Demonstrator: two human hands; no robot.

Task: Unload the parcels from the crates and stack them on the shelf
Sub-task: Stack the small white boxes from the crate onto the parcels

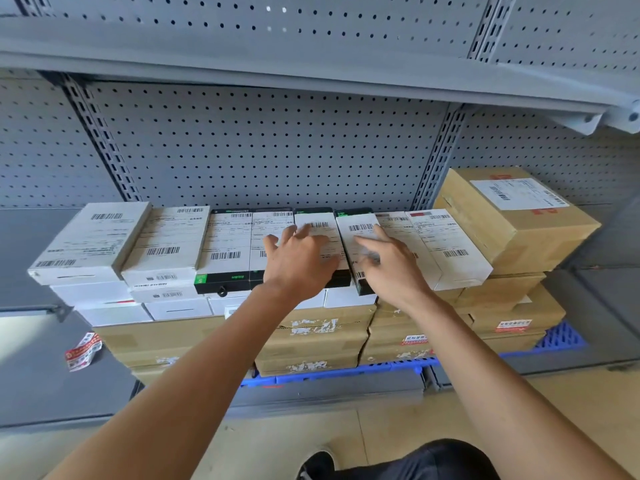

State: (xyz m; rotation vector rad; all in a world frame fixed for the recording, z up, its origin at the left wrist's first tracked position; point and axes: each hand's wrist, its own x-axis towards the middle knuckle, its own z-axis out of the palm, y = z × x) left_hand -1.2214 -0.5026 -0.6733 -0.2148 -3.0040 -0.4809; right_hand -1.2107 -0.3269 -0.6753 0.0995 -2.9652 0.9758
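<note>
A row of flat parcels with white shipping labels lies on top of stacked boxes on the grey shelf. My left hand rests with spread, straight fingers on a black labelled parcel in the middle of the row. My right hand lies flat on the neighbouring black parcel, fingers straight. White parcels fill the left of the row, and a white one sits just right of my right hand. Brown cardboard parcels form the layers beneath.
A large brown carton stands on the stack at the right. Blue plastic crate edges show under the brown boxes. A red-and-white label scrap lies on the shelf at left. An upper shelf overhangs; pegboard backs the bay.
</note>
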